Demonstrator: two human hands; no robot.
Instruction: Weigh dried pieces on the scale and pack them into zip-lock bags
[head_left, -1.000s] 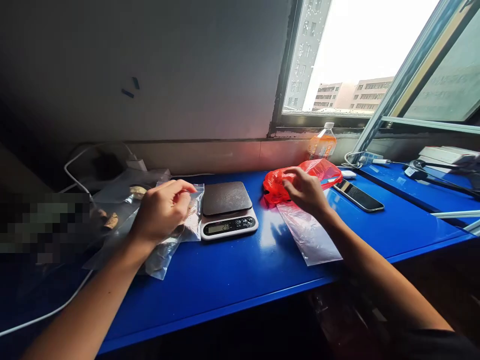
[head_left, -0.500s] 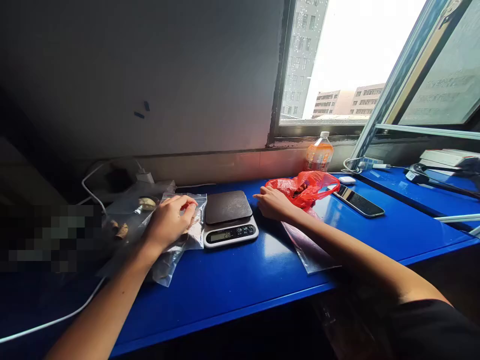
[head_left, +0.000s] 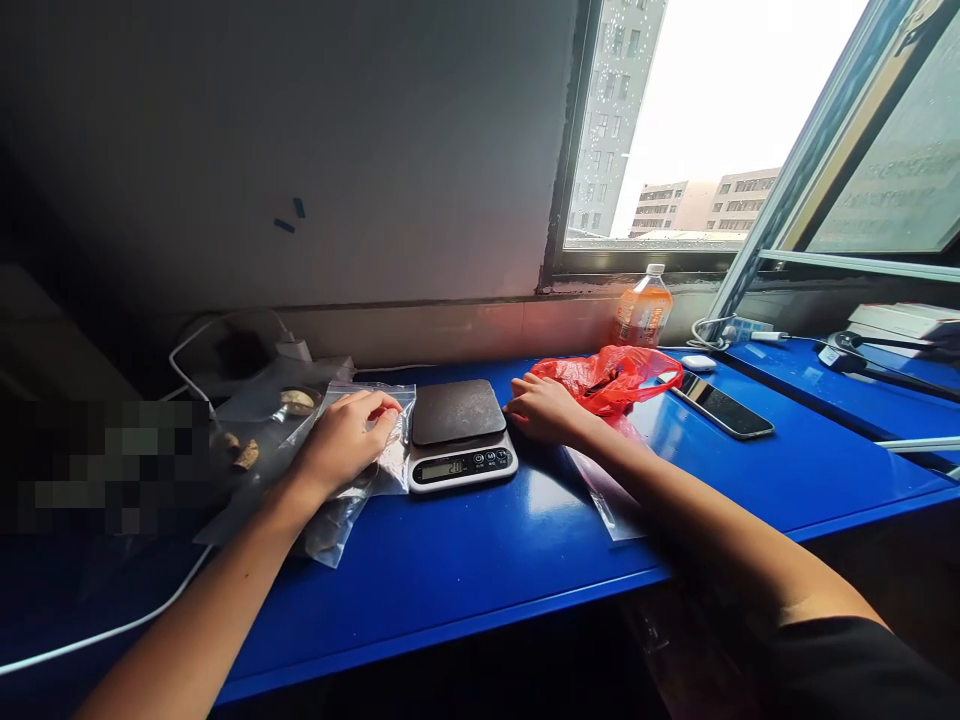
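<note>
A kitchen scale (head_left: 459,410) with a dark square plate and a lit display stands between my hands on the blue table. My left hand (head_left: 349,435) rests over a clear zip bag (head_left: 394,465) with pale contents, just left of the scale. Its fingers are bent and its thumb is near the index fingertip; anything between them is hidden. My right hand (head_left: 546,408) is closed beside the plate's right edge, its fingertips mostly hidden. Behind and to the right of it lies a crumpled red plastic bag (head_left: 634,372). A flat clear bag (head_left: 611,500) lies under my right forearm.
A phone (head_left: 724,408) and a white case (head_left: 698,364) lie at the right. An orange drink bottle (head_left: 643,310) stands by the window. Clear bags with brownish pieces (head_left: 246,455) and a white cable (head_left: 112,638) are at the left. A metal frame (head_left: 742,260) rises at the right.
My right index finger was stretched toward the scale and is now drawn in, with the hand beside the plate. My left hand has barely moved. The view has shifted slightly.
</note>
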